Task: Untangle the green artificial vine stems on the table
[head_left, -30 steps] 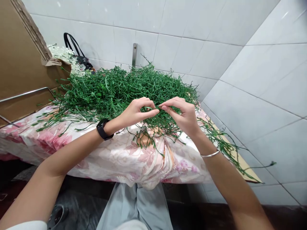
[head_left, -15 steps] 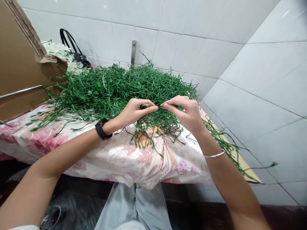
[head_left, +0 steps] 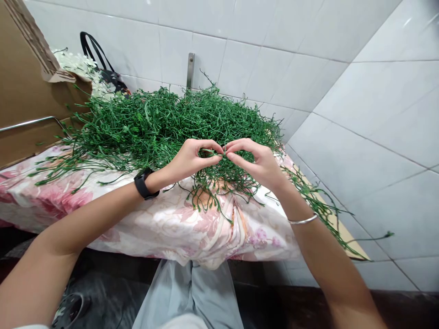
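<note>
In the head view, my left hand (head_left: 200,154) and my right hand (head_left: 252,157) meet fingertip to fingertip over the front of a large heap of thin green artificial-looking stems (head_left: 161,123). Each hand is closed in a pinch of thumb and forefinger. A thin greenish stem piece (head_left: 224,149) shows where the fingertips meet; most of it is hidden by them. Below the hands, loose stems (head_left: 209,196) with small budded tips hang over a floral cloth (head_left: 164,228). A black watch is on my left wrist, a silver bangle on my right.
A cardboard box (head_left: 30,91) stands at the left, with white flowers (head_left: 77,66) and a black-handled bag (head_left: 113,80) behind it. More stems (head_left: 318,205) lie along the yellowish board edge (head_left: 355,249) at right. Tiled walls (head_left: 370,137) close off the back and right.
My right hand has moved slightly left, and its fingertips now meet those of my left hand; a small gap lay between them before. The view has shifted a little.
</note>
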A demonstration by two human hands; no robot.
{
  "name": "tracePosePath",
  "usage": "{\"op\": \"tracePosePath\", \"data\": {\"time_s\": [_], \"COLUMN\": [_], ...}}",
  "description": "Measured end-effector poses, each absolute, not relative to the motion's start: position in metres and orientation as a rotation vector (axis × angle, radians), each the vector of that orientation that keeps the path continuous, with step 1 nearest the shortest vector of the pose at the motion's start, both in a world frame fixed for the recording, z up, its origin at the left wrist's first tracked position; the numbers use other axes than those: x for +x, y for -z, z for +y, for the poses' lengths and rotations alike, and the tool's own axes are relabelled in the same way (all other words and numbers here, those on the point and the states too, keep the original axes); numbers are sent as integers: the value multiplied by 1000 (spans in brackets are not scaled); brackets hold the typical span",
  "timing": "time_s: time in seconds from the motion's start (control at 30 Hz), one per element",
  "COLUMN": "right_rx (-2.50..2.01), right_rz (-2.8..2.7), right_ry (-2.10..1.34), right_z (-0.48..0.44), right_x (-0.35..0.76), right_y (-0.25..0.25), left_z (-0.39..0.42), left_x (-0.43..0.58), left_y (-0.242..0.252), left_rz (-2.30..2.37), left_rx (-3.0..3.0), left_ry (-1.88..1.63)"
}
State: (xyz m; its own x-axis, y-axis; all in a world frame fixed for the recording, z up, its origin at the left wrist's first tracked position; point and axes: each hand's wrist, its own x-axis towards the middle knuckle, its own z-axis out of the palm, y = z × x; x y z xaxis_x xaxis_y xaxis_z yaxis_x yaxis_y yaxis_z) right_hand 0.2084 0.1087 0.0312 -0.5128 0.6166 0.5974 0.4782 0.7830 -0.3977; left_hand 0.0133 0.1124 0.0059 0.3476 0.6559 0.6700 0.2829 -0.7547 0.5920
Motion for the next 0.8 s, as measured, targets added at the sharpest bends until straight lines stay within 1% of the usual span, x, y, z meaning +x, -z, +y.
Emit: {"op": "tracePosePath", "data": {"time_s": [0.07,0.2,0.53,0.63,0.8], "right_rx": [-782,-745,-806,-770,-726], "right_rz": [-2191,-2203,-2109,-2106,-2231], "right_ry": [-127,204,622,647,385], "right_z": [108,109,115,115,118], "right_x": [205,201,204,205,205], "right_y": [-27,-22,-20,-18,-11], "left_z": [113,114,113,112,117], "left_x": [13,13,16,16,16], "left_y": [-5,-5,-5,-5,-1], "left_rz": [820,817,884,924,853], "left_rx": [2248,2250,2319,2429,2832], "left_ry": [-1376,-1369,-1296,-1251,-1173]}}
